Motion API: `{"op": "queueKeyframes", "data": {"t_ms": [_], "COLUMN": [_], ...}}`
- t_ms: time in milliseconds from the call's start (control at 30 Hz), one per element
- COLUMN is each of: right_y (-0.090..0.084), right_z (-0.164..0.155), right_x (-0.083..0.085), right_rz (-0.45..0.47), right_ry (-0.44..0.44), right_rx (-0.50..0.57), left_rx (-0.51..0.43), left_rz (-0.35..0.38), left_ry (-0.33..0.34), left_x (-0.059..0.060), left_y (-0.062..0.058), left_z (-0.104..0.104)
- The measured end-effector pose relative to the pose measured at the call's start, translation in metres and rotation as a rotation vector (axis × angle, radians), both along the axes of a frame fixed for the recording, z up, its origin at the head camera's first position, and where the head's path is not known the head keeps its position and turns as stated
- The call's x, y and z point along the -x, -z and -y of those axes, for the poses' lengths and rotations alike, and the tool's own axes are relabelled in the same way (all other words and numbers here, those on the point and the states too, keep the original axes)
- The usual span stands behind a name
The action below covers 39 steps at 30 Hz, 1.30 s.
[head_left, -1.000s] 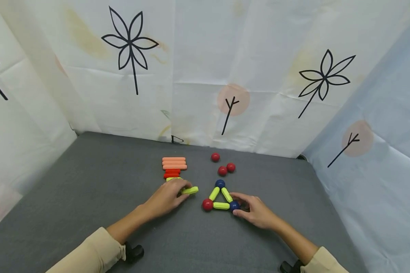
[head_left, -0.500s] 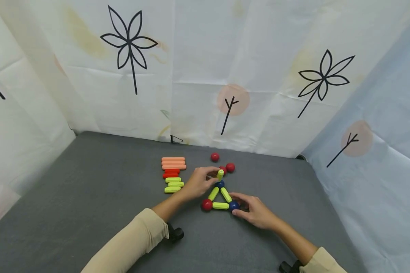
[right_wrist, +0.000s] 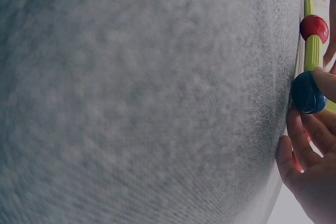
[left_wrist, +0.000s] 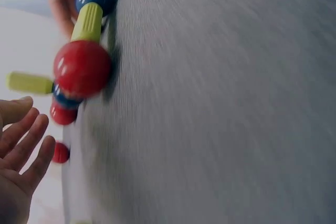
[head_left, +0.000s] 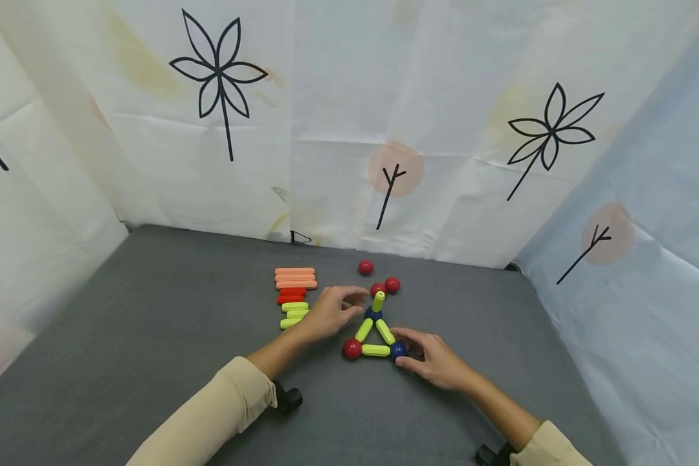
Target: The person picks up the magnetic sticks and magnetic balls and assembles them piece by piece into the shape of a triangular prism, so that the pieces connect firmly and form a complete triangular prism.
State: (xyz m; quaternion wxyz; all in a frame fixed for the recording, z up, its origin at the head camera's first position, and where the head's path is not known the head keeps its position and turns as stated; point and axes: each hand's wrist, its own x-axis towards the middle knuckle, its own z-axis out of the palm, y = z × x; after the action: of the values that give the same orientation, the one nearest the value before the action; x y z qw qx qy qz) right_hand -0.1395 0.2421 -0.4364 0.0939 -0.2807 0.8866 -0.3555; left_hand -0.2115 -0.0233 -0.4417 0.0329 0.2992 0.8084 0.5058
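Note:
A flat triangle of yellow-green rods (head_left: 376, 351) joins a red ball (head_left: 352, 349) and two blue balls on the grey surface. From the far blue ball (head_left: 373, 315) another yellow-green rod (head_left: 378, 301) stands upright; the left wrist view also shows this rod (left_wrist: 30, 83). My left hand (head_left: 333, 312) is just left of it, fingers apart and holding nothing; a small gap separates hand and rod in the left wrist view. My right hand (head_left: 433, 359) holds the near-right blue ball (head_left: 399, 351) between thumb and fingers, as the right wrist view shows on that ball (right_wrist: 305, 94).
Behind the triangle lie loose red balls (head_left: 366, 267). To the left, salmon rods (head_left: 295, 278), shorter red rods (head_left: 292, 296) and yellow-green rods (head_left: 294, 307) lie in a column, partly behind my left hand. White printed cloth (head_left: 338, 129) hangs beyond the surface's back edge.
My left hand carried a yellow-green rod from the column to the far blue ball, set it upright there, then let go and drew slightly left. My right hand stayed on its ball.

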Motion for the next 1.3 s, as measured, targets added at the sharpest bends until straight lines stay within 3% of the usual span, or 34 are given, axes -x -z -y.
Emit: {"op": "queueKeyframes", "data": {"t_ms": [133,367,567,700,1000,1167,1300], "right_y": [0.0,0.001,0.001,0.001,0.0,0.0,0.0], "right_z": [0.0,0.0,0.0,0.0,0.002,0.002,0.001], "right_x": [0.0,-0.001,-0.002,-0.002,-0.003,-0.003,-0.003], "right_rz": [-0.002,0.015,0.033,0.034,0.041,0.044,0.045], "right_ry": [-0.01,0.014,0.01,0.018,0.011,0.013,0.016], "right_rx": [0.002,0.002,0.004,0.003,0.012,0.012,0.012], "left_rx": [0.008,0.054,0.162,0.249,0.451,0.445,0.35], "left_rz": [-0.035,-0.112,-0.147,-0.169,-0.329,-0.315,-0.25], "left_ry": [-0.035,-0.168,-0.157,-0.131,-0.18,-0.185,-0.143], "left_x": [-0.008,-0.022,-0.034,-0.038,-0.042,-0.04,-0.038], "left_y": [-0.002,0.001,0.005,0.007,0.01,0.009,0.009], "left_z": [0.033,0.088,0.116,0.122,0.118,0.113,0.104]}}
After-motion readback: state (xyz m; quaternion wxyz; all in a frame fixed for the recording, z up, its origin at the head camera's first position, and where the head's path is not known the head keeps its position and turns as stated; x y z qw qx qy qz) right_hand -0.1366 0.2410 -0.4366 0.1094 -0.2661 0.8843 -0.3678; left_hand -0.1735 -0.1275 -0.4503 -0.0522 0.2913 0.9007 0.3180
